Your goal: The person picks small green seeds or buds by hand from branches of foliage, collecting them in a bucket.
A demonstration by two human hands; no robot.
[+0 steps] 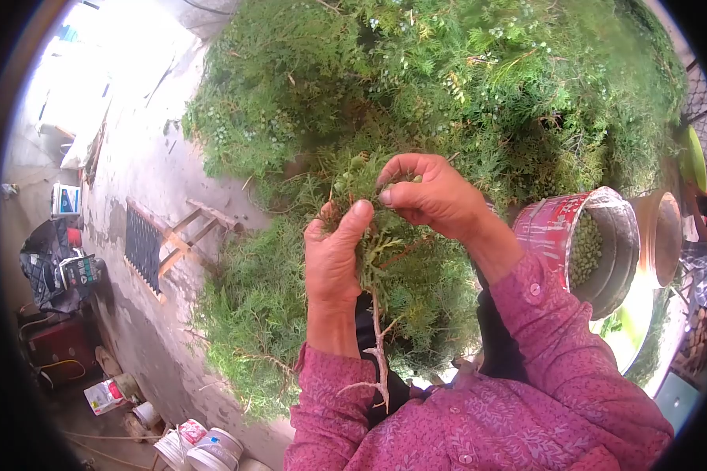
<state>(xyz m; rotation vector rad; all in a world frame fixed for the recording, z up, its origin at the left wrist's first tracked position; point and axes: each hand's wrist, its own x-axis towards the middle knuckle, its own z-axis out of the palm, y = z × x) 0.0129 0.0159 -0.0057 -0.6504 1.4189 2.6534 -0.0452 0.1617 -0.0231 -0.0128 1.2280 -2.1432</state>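
My left hand (336, 255) is closed around a leafy conifer branch (379, 337). Its bare, forked stem hangs down in front of my shirt, and green sprigs stick up past my thumb. Just to the right, my right hand (432, 196) is curled with thumb and forefinger pinched together beside the sprigs. A bit of green shows inside its fingers, apparently small green cones (417, 179). A red-and-white bucket (542, 228) stands by my right forearm, with a heap of small green cones (585, 250) inside it.
A large pile of cut conifer branches (463, 86) fills the ground ahead and around my legs. Beyond the bucket stands a tan container (668, 239). A small wooden stool (181, 243) lies tipped on the concrete at left. White buckets (212, 451) sit at lower left.
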